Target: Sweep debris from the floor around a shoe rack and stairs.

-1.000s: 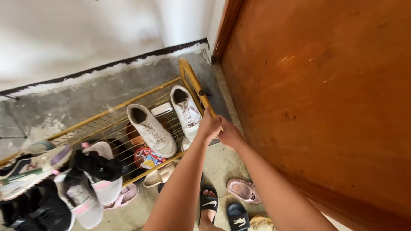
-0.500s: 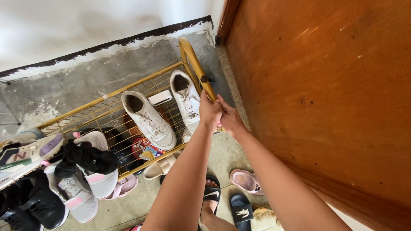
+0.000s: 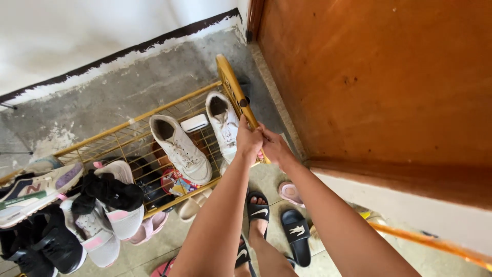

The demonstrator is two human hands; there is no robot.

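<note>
Head view looks straight down, and I see both of my hands gathered at the near end of the yellow metal shoe rack [image 3: 154, 114], which stands on the grey concrete floor [image 3: 128, 87] against the white wall [image 3: 77, 31], just beside the brown wooden door [image 3: 369, 77]. My left hand [image 3: 249, 141] has its fingers wrapped tight around the rack's yellow end bar [image 3: 233, 90], and my right hand [image 3: 275, 147] presses in right next to it, its fingers closed on the same bar, so the two hands touch. On the wire top shelf, close to my hands, lie two white sneakers: one white sneaker [image 3: 224, 124] just beside the end bar and another white sneaker [image 3: 182, 149] a little further along, with a small white box [image 3: 194, 122] between their heel ends. Further down the rack sit a pink-and-white sneaker [image 3: 120, 215] with a black cloth [image 3: 113, 191] draped over it, a beige and purple sneaker [image 3: 36, 191], and black shoes [image 3: 46, 246] at the far edge. Below my arms, my foot in a black slide sandal [image 3: 258, 208] stands on the floor, with a second black slide [image 3: 295, 233] and a pink slipper [image 3: 290, 192] near it.
</note>
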